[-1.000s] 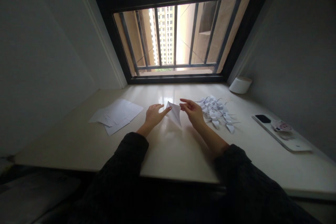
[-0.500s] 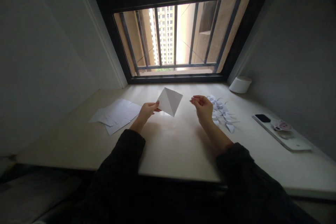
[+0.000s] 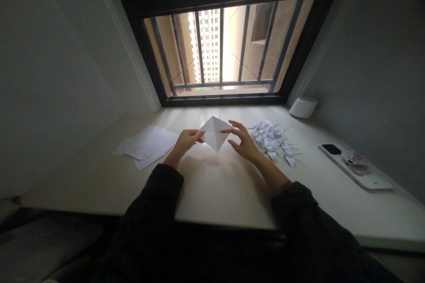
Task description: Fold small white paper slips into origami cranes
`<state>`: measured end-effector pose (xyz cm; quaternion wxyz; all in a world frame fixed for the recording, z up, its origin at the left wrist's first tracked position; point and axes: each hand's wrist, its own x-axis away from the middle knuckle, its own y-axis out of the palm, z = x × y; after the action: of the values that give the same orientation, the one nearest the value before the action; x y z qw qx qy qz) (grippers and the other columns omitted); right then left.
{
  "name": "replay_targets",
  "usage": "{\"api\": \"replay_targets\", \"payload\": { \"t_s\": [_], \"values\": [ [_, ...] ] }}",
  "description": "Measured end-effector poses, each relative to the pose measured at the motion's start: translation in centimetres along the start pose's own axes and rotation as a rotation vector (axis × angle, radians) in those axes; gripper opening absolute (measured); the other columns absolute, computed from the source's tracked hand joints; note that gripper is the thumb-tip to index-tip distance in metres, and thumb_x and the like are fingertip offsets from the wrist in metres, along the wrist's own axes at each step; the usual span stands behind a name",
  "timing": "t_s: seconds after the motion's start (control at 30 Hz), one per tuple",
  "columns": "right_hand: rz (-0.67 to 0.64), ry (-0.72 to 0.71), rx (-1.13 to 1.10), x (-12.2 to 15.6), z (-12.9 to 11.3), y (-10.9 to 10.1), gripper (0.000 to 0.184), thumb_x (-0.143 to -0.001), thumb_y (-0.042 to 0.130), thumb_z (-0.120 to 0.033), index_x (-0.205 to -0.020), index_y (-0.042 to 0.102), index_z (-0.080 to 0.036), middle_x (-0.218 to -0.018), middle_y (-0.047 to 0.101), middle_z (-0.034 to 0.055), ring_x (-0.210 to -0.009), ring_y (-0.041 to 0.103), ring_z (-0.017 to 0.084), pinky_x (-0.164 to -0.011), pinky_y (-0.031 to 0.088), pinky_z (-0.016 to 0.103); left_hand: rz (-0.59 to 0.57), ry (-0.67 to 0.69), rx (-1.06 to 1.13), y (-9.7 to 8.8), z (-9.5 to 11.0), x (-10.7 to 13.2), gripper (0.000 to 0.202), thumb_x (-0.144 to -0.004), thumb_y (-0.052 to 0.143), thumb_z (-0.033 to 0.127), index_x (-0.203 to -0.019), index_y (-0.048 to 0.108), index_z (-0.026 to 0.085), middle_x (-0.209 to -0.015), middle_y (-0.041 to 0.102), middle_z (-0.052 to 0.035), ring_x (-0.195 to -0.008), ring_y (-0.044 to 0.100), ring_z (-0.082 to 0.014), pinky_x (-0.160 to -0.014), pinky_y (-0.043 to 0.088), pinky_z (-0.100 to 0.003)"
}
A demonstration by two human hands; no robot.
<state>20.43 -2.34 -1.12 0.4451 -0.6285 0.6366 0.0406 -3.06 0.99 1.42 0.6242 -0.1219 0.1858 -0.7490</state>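
A white folded paper [image 3: 215, 133], diamond-shaped with a crease down its middle, is held up above the pale table [image 3: 215, 185]. My left hand [image 3: 186, 139] pinches its left corner between thumb and fingers. My right hand [image 3: 243, 142] has its fingers spread, and the fingertips touch the paper's right corner. Both arms wear dark sleeves.
A pile of several small folded white paper figures [image 3: 272, 140] lies just right of my right hand. Loose white sheets [image 3: 146, 145] lie to the left. A white round container [image 3: 303, 107] stands at the back right, and a phone [image 3: 354, 166] lies along the right. A barred window [image 3: 222, 48] is behind.
The paper was lifted from the table and turned into a diamond in my left hand. My right hand let go, drew away, then came back to touch the right corner.
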Motion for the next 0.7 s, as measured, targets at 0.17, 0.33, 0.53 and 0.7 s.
{"api": "replay_targets", "payload": {
  "t_s": [0.17, 0.33, 0.53, 0.7],
  "values": [
    [0.069, 0.13, -0.153, -0.1, 0.9, 0.1, 0.025, -0.07, 0.069, -0.028, -0.095, 0.071, -0.027, -0.104, 0.068, 0.0048, -0.099, 0.061, 0.023, -0.093, 0.045, 0.04, -0.057, 0.01, 0.029, -0.4, 0.1, 0.0, 0.045, -0.072, 0.063, 0.047, -0.104, 0.069, 0.016, -0.079, 0.072, -0.0077, -0.066, 0.066, -0.0165, -0.057, 0.042, -0.024],
    [0.068, 0.301, -0.318, -0.3, 0.4, 0.0, 0.021, -0.067, 0.071, -0.036, -0.086, 0.074, -0.025, -0.095, 0.072, 0.0042, -0.093, 0.065, 0.023, -0.08, 0.049, 0.036, -0.079, 0.012, 0.145, -0.8, 0.7, 0.4, 0.06, -0.072, 0.065, 0.045, -0.126, 0.055, 0.022, -0.091, 0.071, -0.0083, -0.07, 0.067, -0.016, -0.064, 0.047, -0.026],
    [0.156, 0.486, -0.508, -0.4, 0.0, 0.1, 0.031, -0.06, 0.075, -0.04, -0.085, 0.075, -0.022, -0.082, 0.074, 0.0057, -0.079, 0.067, 0.022, -0.07, 0.052, 0.034, -0.138, 0.146, 0.165, -1.1, 0.8, 0.5, 0.044, -0.076, 0.06, 0.051, -0.106, 0.069, 0.021, -0.112, 0.067, -0.0112, -0.09, 0.065, -0.0204, -0.077, 0.049, -0.032],
    [0.204, 0.539, -0.491, -0.6, 0.2, 0.0, 0.037, -0.057, 0.076, -0.042, -0.085, 0.075, -0.018, -0.077, 0.073, 0.0075, -0.073, 0.066, 0.02, -0.065, 0.051, 0.032, -0.117, 0.197, 0.214, -0.8, 0.8, 0.5, 0.046, -0.071, 0.068, 0.045, -0.106, 0.068, 0.016, -0.095, 0.072, -0.0117, -0.091, 0.066, -0.0212, -0.085, 0.048, -0.035]
  ]
}}
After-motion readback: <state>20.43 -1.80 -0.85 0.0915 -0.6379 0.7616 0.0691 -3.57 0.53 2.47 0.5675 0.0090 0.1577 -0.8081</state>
